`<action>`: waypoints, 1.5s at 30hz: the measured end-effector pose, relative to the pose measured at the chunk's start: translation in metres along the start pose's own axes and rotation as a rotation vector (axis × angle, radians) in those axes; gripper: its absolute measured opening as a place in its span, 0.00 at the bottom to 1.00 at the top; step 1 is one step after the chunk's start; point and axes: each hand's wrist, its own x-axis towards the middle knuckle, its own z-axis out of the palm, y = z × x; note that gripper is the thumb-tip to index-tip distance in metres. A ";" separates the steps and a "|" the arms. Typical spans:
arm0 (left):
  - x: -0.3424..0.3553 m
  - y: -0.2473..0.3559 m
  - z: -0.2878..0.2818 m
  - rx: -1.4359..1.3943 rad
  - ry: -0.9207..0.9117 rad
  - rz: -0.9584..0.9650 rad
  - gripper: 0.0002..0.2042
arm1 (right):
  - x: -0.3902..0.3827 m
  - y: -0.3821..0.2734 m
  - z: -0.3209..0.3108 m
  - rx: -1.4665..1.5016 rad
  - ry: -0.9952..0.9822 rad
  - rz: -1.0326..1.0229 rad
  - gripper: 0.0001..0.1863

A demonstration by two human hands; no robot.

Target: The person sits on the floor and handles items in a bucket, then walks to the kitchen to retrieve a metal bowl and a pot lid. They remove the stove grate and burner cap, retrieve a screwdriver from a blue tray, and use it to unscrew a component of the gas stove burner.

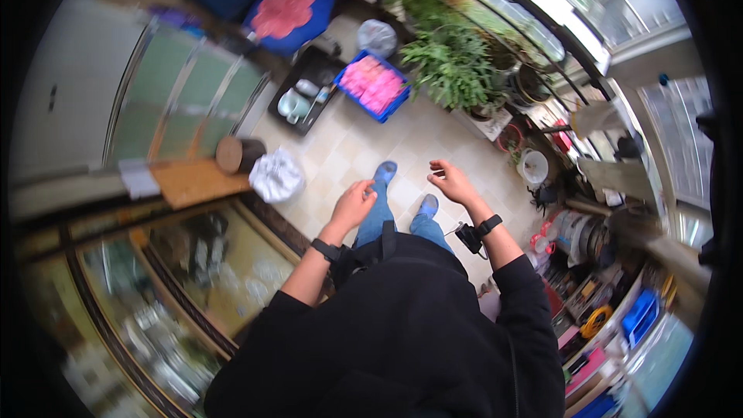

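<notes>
My left hand (355,205) is held in front of my body, its fingers loosely bent and apart, with nothing in them. Level with it on the other side, my right hand (453,183) has its fingers spread and is likewise without anything in it. Both hands hang in the air above the tiled floor (333,166) and touch nothing. Below them show my blue shoes (427,205). Past the hands stands a blue crate (379,118) filled with pink bundles (373,83). A white plastic bag (276,175) is the thing nearest my left hand.
A black tray (280,125) with pale containers stands left of the crate. Green plants (457,70) line the far right, near a white bucket (532,166). Cluttered shelves (592,290) run along my right. A glass-fronted cabinet (193,263) borders my left, below a brown cylinder (230,155).
</notes>
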 end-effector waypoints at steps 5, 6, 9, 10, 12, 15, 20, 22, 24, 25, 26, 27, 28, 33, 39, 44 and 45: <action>0.100 0.073 0.032 0.040 -0.373 0.292 0.17 | -0.028 -0.008 -0.031 0.142 0.309 0.087 0.24; 0.116 0.096 0.048 0.038 -0.445 0.389 0.17 | -0.042 -0.008 -0.043 0.188 0.397 0.105 0.24; 0.134 0.172 0.109 0.041 -0.684 0.666 0.17 | -0.108 -0.009 -0.064 0.214 0.720 0.164 0.24; 0.129 0.194 0.130 0.093 -0.779 0.765 0.17 | -0.136 -0.007 -0.067 0.222 0.848 0.190 0.25; 0.104 0.237 0.175 0.186 -0.968 0.982 0.16 | -0.197 -0.002 -0.062 0.294 1.062 0.248 0.25; 0.037 0.281 0.230 0.257 -1.226 1.145 0.16 | -0.298 0.004 -0.022 0.349 1.411 0.334 0.24; -0.067 0.337 0.323 0.251 -1.438 1.391 0.16 | -0.433 0.045 0.035 0.455 1.705 0.516 0.23; -0.100 0.356 0.356 0.315 -1.479 1.430 0.17 | -0.470 0.065 0.049 0.516 1.775 0.572 0.24; -0.139 0.379 0.392 0.322 -1.495 1.464 0.17 | -0.513 0.084 0.058 0.457 1.820 0.595 0.24; -0.157 0.391 0.406 0.313 -1.520 1.483 0.17 | -0.532 0.092 0.062 0.439 1.841 0.613 0.23; -0.175 0.404 0.421 0.300 -1.534 1.514 0.16 | -0.550 0.099 0.063 0.434 1.861 0.635 0.23; -0.192 0.418 0.437 0.302 -1.532 1.576 0.16 | -0.570 0.106 0.064 0.455 1.897 0.644 0.22; -0.209 0.433 0.453 0.321 -1.540 1.616 0.16 | -0.591 0.115 0.061 0.412 1.932 0.642 0.22; -0.283 0.516 0.557 0.264 -1.546 1.805 0.15 | -0.711 0.168 0.036 0.364 2.060 0.693 0.22; -0.359 0.620 0.698 0.088 -1.513 1.886 0.16 | -0.869 0.227 -0.005 0.316 2.328 0.817 0.22; -0.440 0.691 0.814 0.101 -1.586 1.673 0.17 | -1.003 0.276 -0.023 0.242 2.542 0.869 0.22; -0.456 0.699 0.835 0.123 -1.592 1.652 0.17 | -1.031 0.289 -0.028 0.259 2.571 0.861 0.22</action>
